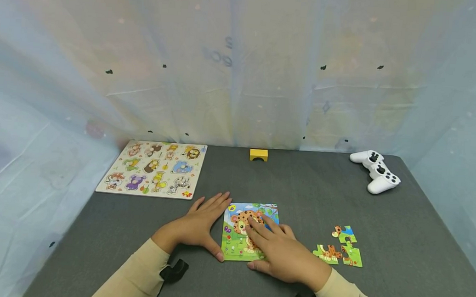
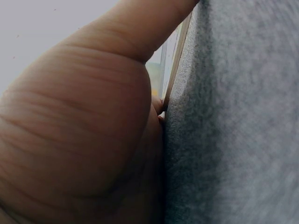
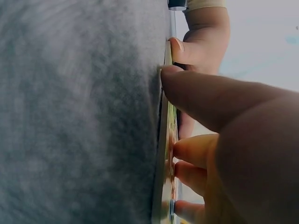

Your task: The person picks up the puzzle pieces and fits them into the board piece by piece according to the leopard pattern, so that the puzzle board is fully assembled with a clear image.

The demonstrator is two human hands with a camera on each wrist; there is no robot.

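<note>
A square jigsaw puzzle [image 1: 234, 246] with a spotted leopard cub on green and blue lies flat in front of me. Along its left edge my left hand [image 1: 197, 226] is spread, with the index finger by the upper corner and the thumb by the lower one. The fingertips of my right hand [image 1: 282, 253] press on the picture, covering its right part. In the right wrist view, the right thumb [image 3: 187, 88] touches the board's near edge. To the right lie three loose jigsaw pieces: an upper one [image 1: 345, 234], a lower left one [image 1: 328, 254] and a lower right one [image 1: 352, 255].
A white animal puzzle board [image 1: 149, 172] lies at the back left of the grey table [image 1: 301, 185]. A yellow arch block [image 1: 258, 155] stands at the back edge, and a white game controller [image 1: 375, 172] rests at the back right. Pale sheeting [image 1: 243, 75] hangs around.
</note>
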